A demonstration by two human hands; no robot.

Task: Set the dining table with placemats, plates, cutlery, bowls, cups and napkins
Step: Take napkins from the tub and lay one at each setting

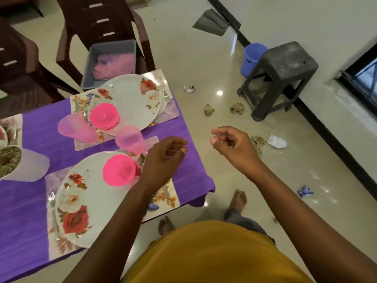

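Two place settings lie on the purple tablecloth [26, 201]. The near placemat [163, 198] carries a floral plate [81, 201] with a bright pink bowl [119, 170] on it and a pale pink cup [130, 138] beside it. The far placemat [169, 109] holds another floral plate [132, 99], a pink bowl [104, 116] and a pale pink cup [75, 127]. Cutlery shows beside both plates. My left hand [163, 158] hovers by the near bowl, fingers loosely curled, holding nothing. My right hand [232, 146] hangs over the floor past the table edge, also loosely curled and empty.
A grey bin [111, 62] with pink napkins sits on a brown chair [98, 21] behind the table. A white pot [20, 164] stands at the left. On the floor are a black stool [283, 74], a blue bucket [252, 58] and scattered litter.
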